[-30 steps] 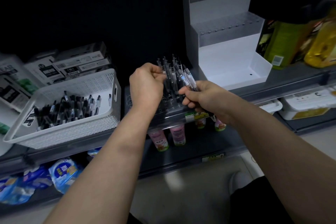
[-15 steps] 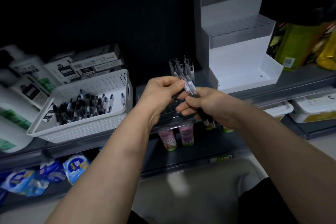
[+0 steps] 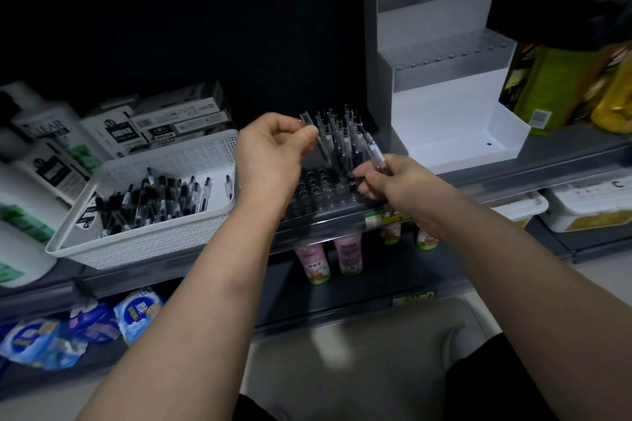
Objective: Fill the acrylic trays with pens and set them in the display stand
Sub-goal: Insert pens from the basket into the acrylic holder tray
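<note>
The acrylic tray sits on the shelf edge, just right of the white basket holding loose pens. The left hand pinches one pen near its top, above the tray. The right hand is closed round a few pens. Judged light, rigid and smooth: best gripped mid-barrel. The display stand stands behind and to the right of the tray.
</note>
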